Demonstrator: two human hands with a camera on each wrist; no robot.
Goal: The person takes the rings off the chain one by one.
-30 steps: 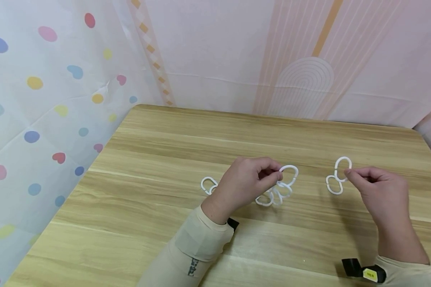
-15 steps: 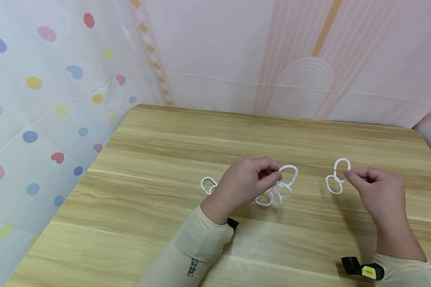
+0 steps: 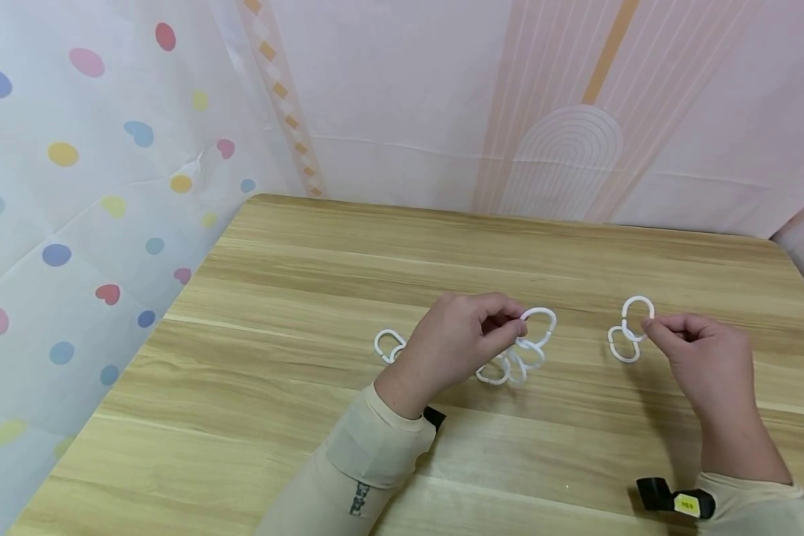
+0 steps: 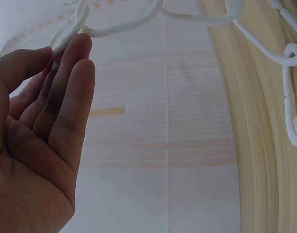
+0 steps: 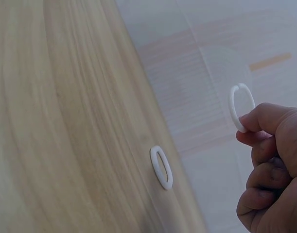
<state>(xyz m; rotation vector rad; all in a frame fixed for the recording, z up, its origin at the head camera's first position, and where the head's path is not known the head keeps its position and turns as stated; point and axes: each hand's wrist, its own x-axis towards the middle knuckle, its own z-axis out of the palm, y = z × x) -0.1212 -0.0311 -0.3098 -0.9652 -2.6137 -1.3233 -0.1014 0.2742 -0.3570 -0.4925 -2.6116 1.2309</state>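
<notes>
In the head view my left hand (image 3: 462,339) pinches a white plastic C-shaped link (image 3: 545,311) between thumb and fingers. That link ends a chain of several joined links (image 3: 494,383), which droops beneath the hand. My wrist covers part of the chain. To the right, my right hand (image 3: 706,365) holds a single link (image 3: 639,299) by thumb and forefinger; a small gap shows at its top in the right wrist view (image 5: 232,104). Another loose link (image 5: 152,158) lies flat on the table, apart from the held one, although the two overlap in the head view.
Left of my left wrist, more white links (image 3: 387,333) show on the wooden table (image 3: 375,253). Patterned cloth (image 3: 402,97) hangs behind the table's far edge, and dotted cloth (image 3: 100,223) hangs along the left side. Black straps (image 3: 656,494) circle the wrists.
My right hand has shifted slightly left with its link, which sits a little lower in the head view. My left hand and the chain stay still.
</notes>
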